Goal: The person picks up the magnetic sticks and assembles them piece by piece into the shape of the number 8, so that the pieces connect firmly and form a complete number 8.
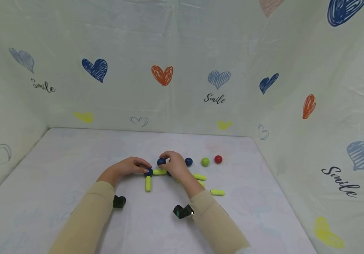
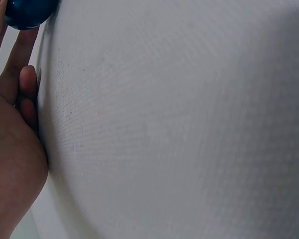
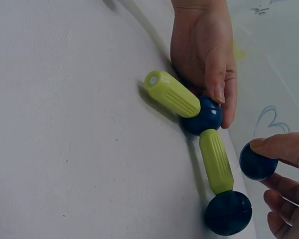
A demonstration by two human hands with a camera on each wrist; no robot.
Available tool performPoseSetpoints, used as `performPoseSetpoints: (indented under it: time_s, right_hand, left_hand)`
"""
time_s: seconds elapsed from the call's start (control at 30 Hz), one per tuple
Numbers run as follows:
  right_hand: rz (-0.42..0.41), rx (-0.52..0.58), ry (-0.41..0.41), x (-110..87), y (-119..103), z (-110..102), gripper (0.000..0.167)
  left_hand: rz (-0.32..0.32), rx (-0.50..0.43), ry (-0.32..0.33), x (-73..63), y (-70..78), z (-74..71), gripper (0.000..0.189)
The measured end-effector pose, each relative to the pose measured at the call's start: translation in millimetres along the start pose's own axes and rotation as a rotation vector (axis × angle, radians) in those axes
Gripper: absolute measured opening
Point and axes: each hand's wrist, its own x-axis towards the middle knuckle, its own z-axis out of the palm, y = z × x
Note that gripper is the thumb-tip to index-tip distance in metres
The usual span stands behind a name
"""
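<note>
My left hand (image 1: 126, 167) holds a blue ball (image 3: 203, 115) between thumb and fingers, low at the table surface. Two lime-green ridged rods join this ball: one rod (image 1: 148, 184) points toward me and shows a pale disc in its end, the other rod (image 3: 217, 162) runs right to another blue ball (image 3: 229, 213). Just beyond that end ball, my right hand (image 1: 177, 165) pinches a separate blue ball (image 3: 258, 162) between thumb and fingertips, apart from the joined pieces. In the left wrist view, only part of the left hand's ball (image 2: 30, 12) shows.
To the right on the white table (image 1: 143, 225) lie a blue ball (image 1: 188, 162), a green ball (image 1: 205, 162) and a red ball (image 1: 218, 159). Several loose lime rods (image 1: 217, 192) lie nearer me, some partly behind the right forearm. A heart-printed curtain (image 1: 188, 46) surrounds the table.
</note>
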Motion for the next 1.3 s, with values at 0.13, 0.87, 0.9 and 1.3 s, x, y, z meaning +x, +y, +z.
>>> performPoseSetpoints:
  time_s: [0.13, 0.87, 0.9, 1.3]
  right_hand:
    - [0.009, 0.034, 0.001, -7.9, -2, -3, 0.030]
    - [-0.044, 0.105, 0.044, -44.3, -2, -5, 0.030]
    - [-0.047, 0.111, 0.045, -45.5, -1, -5, 0.030]
    - [-0.010, 0.154, 0.018, -55.6, 1, 4, 0.031]
  left_hand:
    - [0.002, 0.015, -0.002, 0.7, -0.6, -0.6, 0.030]
    - [0.067, -0.003, -0.029, -2.0, 0.9, 0.0, 0.031]
    - [0.066, -0.010, -0.030, -2.0, 1.3, 0.5, 0.031]
    - [0.043, 0.006, -0.014, 0.6, -2.9, 0.0, 0.029]
